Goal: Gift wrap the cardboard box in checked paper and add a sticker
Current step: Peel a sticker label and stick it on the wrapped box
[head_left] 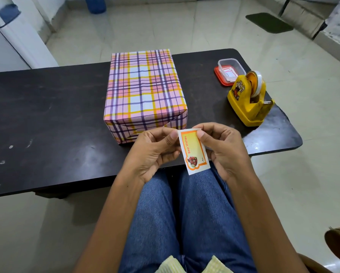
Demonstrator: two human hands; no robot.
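The box [145, 89] sits wrapped just beyond the grip, where left hand [153, 152] and right hand [222, 146] pinch the sticker [193, 150], perhaps peeling its backing; sticking remains.

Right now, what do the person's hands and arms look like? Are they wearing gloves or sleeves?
No gloves and no sleeves in view. The left hand and right hand are bare, with no rings, watch or bracelet showing. The forearms are uncovered right to the picture's bottom edge. Between them you can see blue jeans.
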